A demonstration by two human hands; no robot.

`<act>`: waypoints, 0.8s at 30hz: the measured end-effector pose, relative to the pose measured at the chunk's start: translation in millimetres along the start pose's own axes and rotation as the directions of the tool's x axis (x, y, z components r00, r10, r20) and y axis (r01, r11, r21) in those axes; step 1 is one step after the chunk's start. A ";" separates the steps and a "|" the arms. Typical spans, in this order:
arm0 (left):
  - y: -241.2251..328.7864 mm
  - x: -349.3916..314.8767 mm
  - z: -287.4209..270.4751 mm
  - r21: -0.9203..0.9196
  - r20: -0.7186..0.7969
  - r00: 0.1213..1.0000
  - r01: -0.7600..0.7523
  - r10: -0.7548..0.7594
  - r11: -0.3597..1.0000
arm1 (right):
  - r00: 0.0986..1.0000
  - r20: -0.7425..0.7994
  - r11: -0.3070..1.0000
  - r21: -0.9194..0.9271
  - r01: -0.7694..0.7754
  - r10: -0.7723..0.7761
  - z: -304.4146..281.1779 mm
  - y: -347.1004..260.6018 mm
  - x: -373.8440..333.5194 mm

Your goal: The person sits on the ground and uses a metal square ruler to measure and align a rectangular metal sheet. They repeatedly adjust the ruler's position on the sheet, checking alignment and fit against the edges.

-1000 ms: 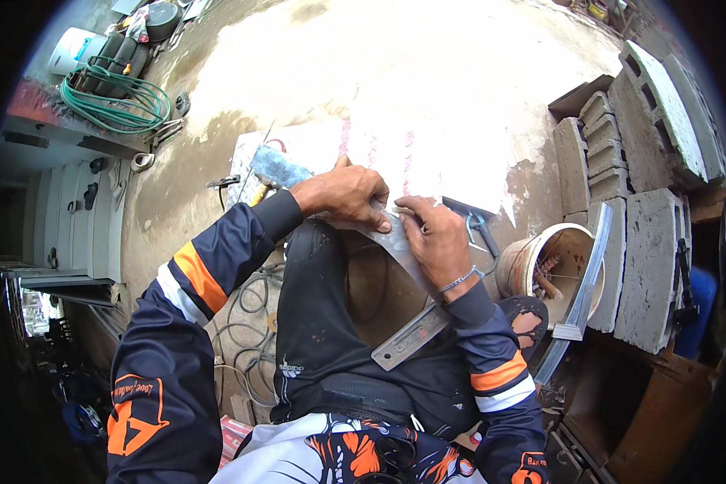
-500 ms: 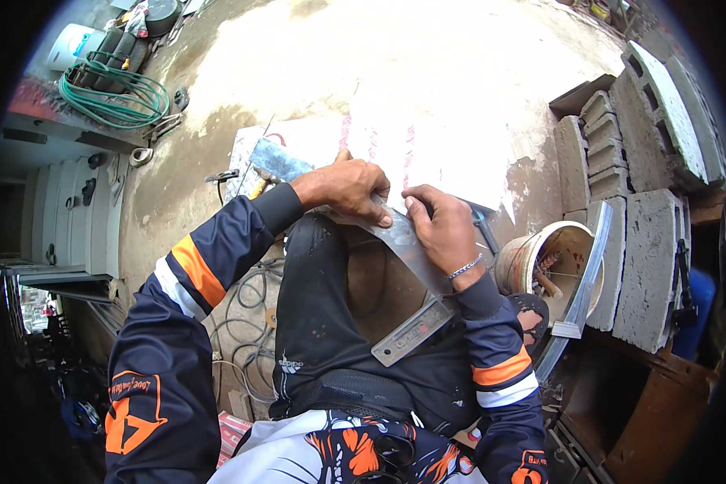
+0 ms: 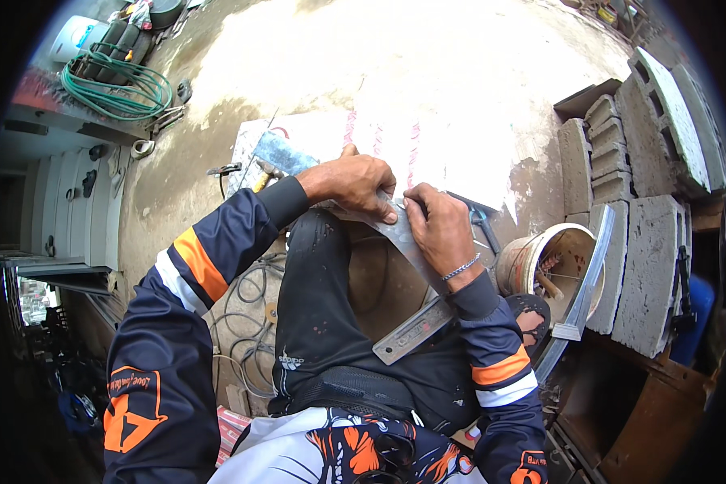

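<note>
My left hand [image 3: 355, 187] is closed on the far end of a flat grey metal strip [image 3: 409, 240], its thumb pressed on the top face. The strip slants down over my lap toward my right wrist. There it meets a flat grey bar with a hole near its end [image 3: 411, 332], lying against my right thigh; my sleeve hides part of the meeting place. My right hand [image 3: 444, 230] is curled beside the strip, thumb and forefinger together at its right edge near my left thumb. Anything small between those fingertips is hidden.
A hammer [image 3: 264, 175] and a blue flat piece [image 3: 284, 153] lie on a pale sheet ahead. To the right stand a dirty bucket [image 3: 510, 266] with tools, a bent metal channel [image 3: 586, 278] and concrete blocks [image 3: 649, 262]. Black cable [image 3: 250, 343] coils beside my left leg.
My right fingertips have shifted slightly and sit a little closer to my left thumb. The left hand keeps its hold on the strip, and the whole view has moved slightly.
</note>
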State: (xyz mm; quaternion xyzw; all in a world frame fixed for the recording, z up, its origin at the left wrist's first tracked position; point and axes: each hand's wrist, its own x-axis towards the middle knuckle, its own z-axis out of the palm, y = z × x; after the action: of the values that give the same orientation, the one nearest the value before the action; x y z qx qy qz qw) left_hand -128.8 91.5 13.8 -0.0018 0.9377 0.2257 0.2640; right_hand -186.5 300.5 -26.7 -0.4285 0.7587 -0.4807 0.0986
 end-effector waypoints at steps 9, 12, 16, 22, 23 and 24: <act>2.4 -0.7 -1.8 0.002 0.002 1.000 0.001 -0.001 1.000 | 0.999 0.016 0.999 -0.027 0.036 -0.036 2.7 2.5 -0.8; 3.6 -1.5 -3.4 0.008 0.020 1.000 0.012 -0.013 1.000 | 0.999 0.019 0.999 -0.025 0.046 -0.046 2.9 3.2 -1.8; 3.1 -1.1 -1.4 0.013 0.014 1.000 0.015 -0.016 1.000 | 0.997 0.021 0.997 -0.034 0.069 -0.068 4.2 7.3 -0.9; 4.0 1.2 -2.3 0.038 0.012 1.000 0.018 -0.019 0.999 | 0.993 0.072 0.991 -0.089 0.102 -0.096 -0.6 8.8 3.5; 3.3 0.3 -2.2 0.040 0.007 1.000 0.018 -0.018 0.999 | 0.992 0.088 0.988 -0.114 0.100 -0.090 -1.4 7.9 4.0; 2.8 -0.3 -2.0 0.043 0.001 1.000 0.017 -0.017 0.999 | 0.991 0.097 0.988 -0.113 0.105 -0.094 -2.4 7.2 4.2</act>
State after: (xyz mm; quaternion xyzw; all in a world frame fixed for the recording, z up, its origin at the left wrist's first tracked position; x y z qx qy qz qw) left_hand -129.9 93.2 16.6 -0.0038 0.9421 0.2036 0.2666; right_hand -194.4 300.1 -30.2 -0.4926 0.7582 -0.4190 0.0837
